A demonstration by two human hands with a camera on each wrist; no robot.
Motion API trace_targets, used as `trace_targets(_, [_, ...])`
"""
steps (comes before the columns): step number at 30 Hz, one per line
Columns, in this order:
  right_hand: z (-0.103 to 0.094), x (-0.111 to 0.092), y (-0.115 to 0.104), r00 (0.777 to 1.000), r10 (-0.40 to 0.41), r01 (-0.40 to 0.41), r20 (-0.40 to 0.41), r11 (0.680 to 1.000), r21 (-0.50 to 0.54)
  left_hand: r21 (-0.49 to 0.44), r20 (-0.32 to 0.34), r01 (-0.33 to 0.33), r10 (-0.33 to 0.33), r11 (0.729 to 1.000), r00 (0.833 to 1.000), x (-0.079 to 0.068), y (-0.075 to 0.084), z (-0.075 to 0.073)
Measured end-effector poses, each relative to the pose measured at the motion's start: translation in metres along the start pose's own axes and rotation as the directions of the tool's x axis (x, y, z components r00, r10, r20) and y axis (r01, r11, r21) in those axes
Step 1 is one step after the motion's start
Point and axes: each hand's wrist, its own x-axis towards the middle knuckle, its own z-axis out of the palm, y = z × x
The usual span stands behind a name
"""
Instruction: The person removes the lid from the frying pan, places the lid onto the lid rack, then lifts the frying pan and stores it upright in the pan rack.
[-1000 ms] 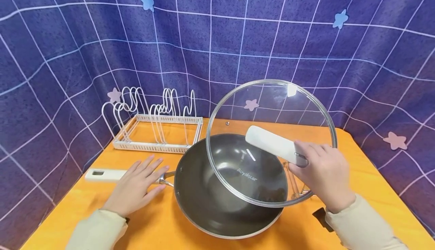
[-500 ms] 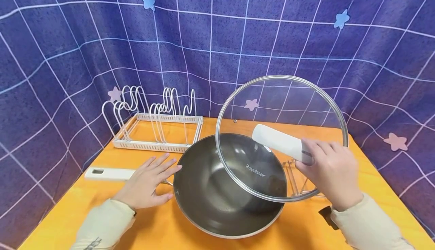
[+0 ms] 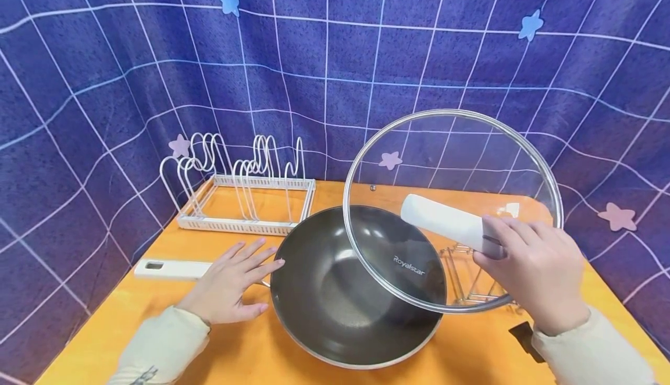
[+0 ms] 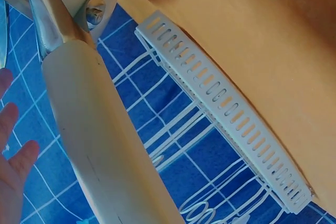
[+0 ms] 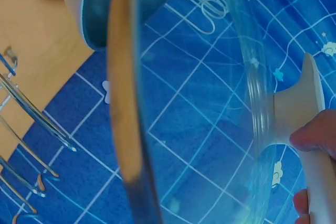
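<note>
In the head view my right hand [image 3: 539, 268] grips the white handle [image 3: 445, 219] of a round glass lid [image 3: 471, 158] with a metal rim. The lid is tilted, held up above the right part of a dark wok [image 3: 335, 292]. In the right wrist view thumb and fingers curl round the lid's handle [image 5: 294, 111]. My left hand [image 3: 232, 283] has its fingers spread, above the wok's white handle [image 3: 173, 268] and close to its left rim. The left wrist view shows the wok handle [image 4: 105, 129] apart from the fingertips [image 4: 23, 158].
A white wire rack [image 3: 235, 225] stands at the back left of the orange table [image 3: 230, 350]. To the right of the wok, partly seen through the lid, is a metal wire rack [image 3: 471, 292]. A blue gridded curtain [image 3: 335, 71] hangs behind.
The right hand has carried the lid to the right, away from the wok's middle. My left hand has shifted right, nearer the wok's rim. The wok stays in place.
</note>
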Motion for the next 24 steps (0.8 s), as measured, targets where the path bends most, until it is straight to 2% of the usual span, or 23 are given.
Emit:
trace_targets(7, [-0.007, -0.002, 0.007, 0.999, 0.029, -0.029, -0.016, 1.000, 0.010, 0.003, 0.012, -0.016, 0.016, 1.000, 1.000, 0.006, 0.003, 0.001])
trace_targets(14, [-0.023, -0.003, 0.010, 0.998, 0.053, -0.055, -0.036, 0.996, -0.068, -0.008, 0.015, -0.051, 0.052, 0.999, 0.999, 0.016, 0.008, 0.004])
trace_targets(18, [-0.040, -0.005, 0.013, 0.998, 0.061, -0.060, 0.006, 0.993, -0.104, -0.017, 0.019, -0.098, 0.098, 0.995, 0.995, 0.025, 0.012, 0.007])
trace_targets(22, [-0.056, -0.009, 0.017, 0.992, 0.112, -0.104, 0.050, 0.985, -0.137, -0.020, 0.029, -0.139, 0.139, 0.990, 0.990, 0.035, 0.015, 0.009])
trace_targets(24, [-0.059, -0.012, 0.022, 0.991, 0.133, -0.128, 0.033, 0.983, -0.128, -0.024, 0.033, -0.161, 0.162, 0.987, 0.986, 0.041, 0.016, 0.009])
